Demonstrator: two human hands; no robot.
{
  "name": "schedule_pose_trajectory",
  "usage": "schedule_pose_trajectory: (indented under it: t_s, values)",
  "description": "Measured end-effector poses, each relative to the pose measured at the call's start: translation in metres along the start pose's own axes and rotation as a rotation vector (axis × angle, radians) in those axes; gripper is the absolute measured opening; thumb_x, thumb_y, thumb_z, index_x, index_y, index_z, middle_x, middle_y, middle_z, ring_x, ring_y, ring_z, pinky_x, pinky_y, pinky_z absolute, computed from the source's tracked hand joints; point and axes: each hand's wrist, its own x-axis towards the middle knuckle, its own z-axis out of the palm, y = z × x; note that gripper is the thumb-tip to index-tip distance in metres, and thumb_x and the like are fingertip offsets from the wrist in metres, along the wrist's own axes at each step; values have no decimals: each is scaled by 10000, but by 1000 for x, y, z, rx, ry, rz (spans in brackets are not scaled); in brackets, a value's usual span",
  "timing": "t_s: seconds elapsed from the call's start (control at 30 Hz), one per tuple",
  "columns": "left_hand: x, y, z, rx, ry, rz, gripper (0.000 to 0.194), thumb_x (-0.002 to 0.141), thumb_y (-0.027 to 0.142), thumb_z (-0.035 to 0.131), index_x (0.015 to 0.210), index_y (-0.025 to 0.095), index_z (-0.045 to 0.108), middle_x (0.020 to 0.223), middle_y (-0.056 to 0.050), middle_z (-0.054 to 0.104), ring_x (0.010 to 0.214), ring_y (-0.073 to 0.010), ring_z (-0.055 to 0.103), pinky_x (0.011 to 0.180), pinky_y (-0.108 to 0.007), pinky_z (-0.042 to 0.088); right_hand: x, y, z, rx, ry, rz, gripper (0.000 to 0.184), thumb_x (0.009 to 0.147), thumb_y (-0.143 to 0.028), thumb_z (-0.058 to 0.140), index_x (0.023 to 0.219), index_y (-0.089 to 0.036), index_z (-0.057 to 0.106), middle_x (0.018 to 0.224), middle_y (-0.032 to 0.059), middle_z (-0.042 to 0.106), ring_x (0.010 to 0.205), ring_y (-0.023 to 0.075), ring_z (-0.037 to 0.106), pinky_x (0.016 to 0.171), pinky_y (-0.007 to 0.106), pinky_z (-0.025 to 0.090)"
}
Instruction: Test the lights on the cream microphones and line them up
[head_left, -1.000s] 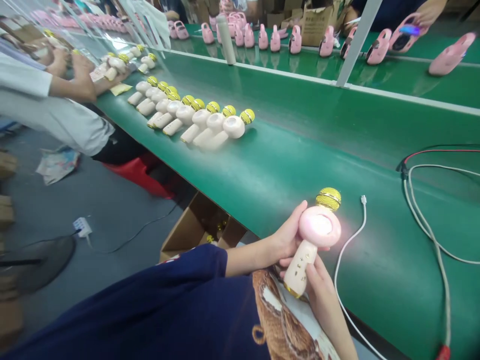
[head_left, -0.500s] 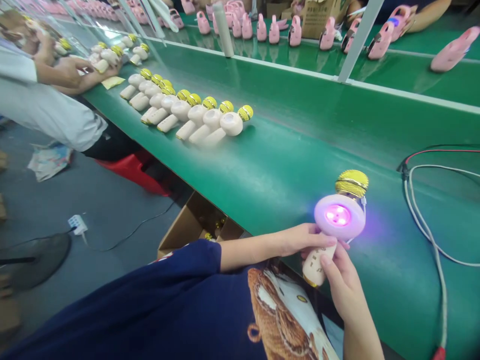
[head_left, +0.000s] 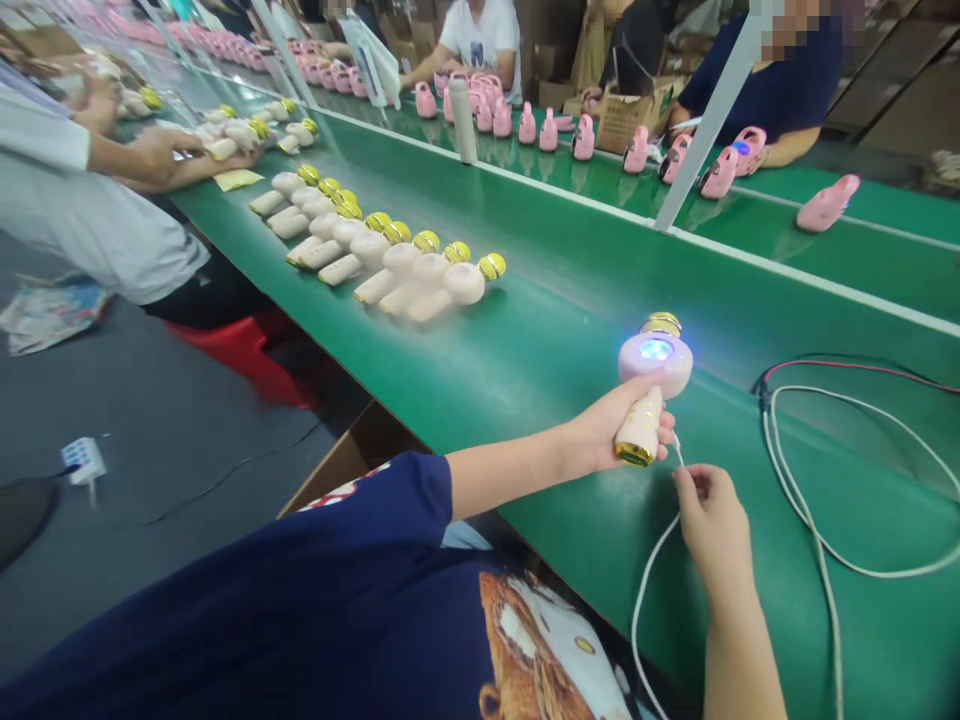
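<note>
My left hand (head_left: 619, 430) is shut around the cream handle of a pink-and-cream toy karaoke microphone (head_left: 649, 385), which has a gold mesh head and a glowing blue light in its round pink body. My right hand (head_left: 709, 520) pinches a thin white USB cable (head_left: 660, 560) just below the microphone. The cable's upper end runs up to my left hand, and whether it is plugged in is hidden. Both hands are over the green belt.
A long row of finished cream microphones (head_left: 397, 265) lies on the green workbench (head_left: 570, 300), with a co-worker's hands (head_left: 161, 155) at its far end. Loose white and red cables (head_left: 795, 470) lie to my right. Pink devices (head_left: 577, 140) line a bench beyond.
My right hand has let go of the microphone and now holds the white cable. The microphone's light has turned from pink to blue, and the view has shifted, showing more of the far bench.
</note>
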Motion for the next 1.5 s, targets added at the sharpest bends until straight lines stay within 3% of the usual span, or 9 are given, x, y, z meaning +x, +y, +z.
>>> schedule_pose_trajectory:
  t_s: [0.1, 0.2, 0.4, 0.57, 0.73, 1.0, 1.17, 1.37, 1.5]
  values:
    - [3, -10, 2, 39, 8, 36, 377, 854, 527, 528, 772, 161, 490, 566, 25, 525, 423, -81, 513, 391, -192, 454, -35, -6, -6, 316, -58, -26, 458, 838, -622, 425, 1060, -222, 436, 655, -38, 543, 517, 134, 499, 528, 282, 449]
    - [1, -20, 1, 107, -28, 93, 457, 791, 605, 585, 831, 155, 517, 611, 12, 560, 458, -90, 541, 411, -205, 478, -69, -7, -13, 693, -70, 103, 478, 871, -551, 524, 1196, -202, 494, 508, -114, 307, 404, 72, 259, 398, 188, 247]
    - [-9, -24, 21, 170, -67, 126, 432, 719, 520, 714, 866, 138, 576, 699, 3, 588, 487, -79, 557, 433, -201, 494, -98, 2, -17, 696, -83, 165, 381, 840, -536, 594, 970, -180, 627, 608, -19, 529, 535, 104, 458, 475, 212, 374]
    - [-10, -26, 34, -43, -80, 14, 300, 761, 407, 688, 782, 155, 526, 650, 49, 507, 502, -57, 522, 458, -187, 484, -103, -6, -15, 622, -141, 77, 377, 849, -557, 561, 938, -195, 609, 549, -56, 431, 488, 103, 389, 456, 229, 315]
    - [-22, -33, -13, 107, -104, -68, 269, 727, 333, 652, 877, 121, 583, 765, -9, 590, 530, -83, 551, 431, -208, 467, -96, 8, -7, 272, -60, 119, 452, 854, -639, 476, 858, -202, 593, 639, -9, 587, 598, 138, 530, 584, 262, 408]
    - [-116, -85, -103, 105, -109, -259, 471, 777, 434, 641, 1150, 171, 527, 744, -24, 624, 636, -155, 623, 568, -320, 529, -97, 27, 6, 247, 108, 118, 427, 849, -601, 515, 833, -185, 612, 666, -3, 603, 587, 134, 546, 618, 272, 443]
    - [-145, -112, -115, 152, -71, -236, 462, 717, 423, 692, 1084, 185, 545, 702, 14, 606, 586, -131, 596, 570, -299, 508, -100, 20, 8, 209, 145, 62, 349, 880, -509, 522, 808, -177, 603, 696, 6, 597, 587, 139, 536, 602, 283, 439]
    - [-147, -124, -119, 191, -73, -189, 479, 658, 309, 753, 1077, 179, 563, 804, -3, 630, 657, -131, 619, 597, -276, 493, -111, 30, 17, 33, 231, -49, 324, 892, -465, 504, 830, -174, 630, 663, 22, 616, 626, 179, 584, 672, 327, 469]
    - [-146, -134, -129, 133, -85, -195, 463, 646, 345, 755, 1021, 140, 576, 877, -65, 666, 746, -178, 659, 624, -302, 508, -113, 34, 20, 105, 262, -76, 303, 883, -445, 521, 760, -180, 603, 653, 28, 618, 586, 168, 569, 638, 311, 468]
